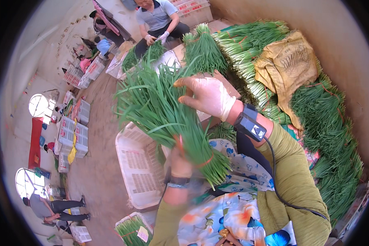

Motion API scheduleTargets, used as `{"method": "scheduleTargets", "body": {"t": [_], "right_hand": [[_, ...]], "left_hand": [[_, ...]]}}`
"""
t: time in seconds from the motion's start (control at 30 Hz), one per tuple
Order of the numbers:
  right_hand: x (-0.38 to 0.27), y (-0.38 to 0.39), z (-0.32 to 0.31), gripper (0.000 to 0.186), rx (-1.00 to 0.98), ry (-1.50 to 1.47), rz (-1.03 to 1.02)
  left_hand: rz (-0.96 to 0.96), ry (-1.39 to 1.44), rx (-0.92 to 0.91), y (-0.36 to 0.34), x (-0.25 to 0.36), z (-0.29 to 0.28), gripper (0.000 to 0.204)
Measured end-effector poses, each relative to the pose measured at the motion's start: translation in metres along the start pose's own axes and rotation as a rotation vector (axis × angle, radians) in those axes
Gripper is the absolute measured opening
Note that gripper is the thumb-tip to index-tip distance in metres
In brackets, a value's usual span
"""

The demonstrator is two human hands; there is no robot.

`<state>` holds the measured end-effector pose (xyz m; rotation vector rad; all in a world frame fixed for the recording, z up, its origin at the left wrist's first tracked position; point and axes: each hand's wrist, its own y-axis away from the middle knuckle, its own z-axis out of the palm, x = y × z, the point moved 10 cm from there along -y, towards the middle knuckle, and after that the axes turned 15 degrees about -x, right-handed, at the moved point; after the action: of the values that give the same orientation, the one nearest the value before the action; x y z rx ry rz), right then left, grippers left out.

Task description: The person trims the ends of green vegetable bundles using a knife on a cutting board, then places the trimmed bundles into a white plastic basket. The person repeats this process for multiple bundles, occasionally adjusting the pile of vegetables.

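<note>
My left hand [179, 160], blurred by motion, grips a large bunch of long green leafy stalks [160, 115] near an orange band at its lower end. The cut stems [217, 168] point down toward my lap. My gloved right hand [205, 96] is beside the upper leaves, fingers bent and apart, with nothing visible held in it. A white slotted plastic crate [133, 168] lies under and left of the bunch. A brown block-like surface [217, 80] shows behind my right hand.
Banded piles of stalks [324, 135] and a yellow sack [287, 69] line the right wall. A gloved co-worker [158, 18] sits ahead with greens. Another crate of stalks [131, 231] is at lower left. People [49, 209] and stacked crates [71, 135] are along the left.
</note>
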<state>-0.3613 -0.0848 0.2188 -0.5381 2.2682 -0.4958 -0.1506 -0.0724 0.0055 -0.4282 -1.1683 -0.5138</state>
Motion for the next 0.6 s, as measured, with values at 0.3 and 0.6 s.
{"method": "scheduleTargets", "body": {"t": [0.3, 0.6], "right_hand": [[0.021, -0.007, 0.024, 0.032, -0.195, -0.144, 0.187], [-0.001, -0.011, 0.029, 0.017, -0.046, 0.378, -0.059]], "left_hand": [[0.031, -0.303, 0.036, 0.007, 0.015, 0.011, 0.047], [0.027, 0.497, -0.046, 0.000, -0.008, 0.007, 0.046]]}}
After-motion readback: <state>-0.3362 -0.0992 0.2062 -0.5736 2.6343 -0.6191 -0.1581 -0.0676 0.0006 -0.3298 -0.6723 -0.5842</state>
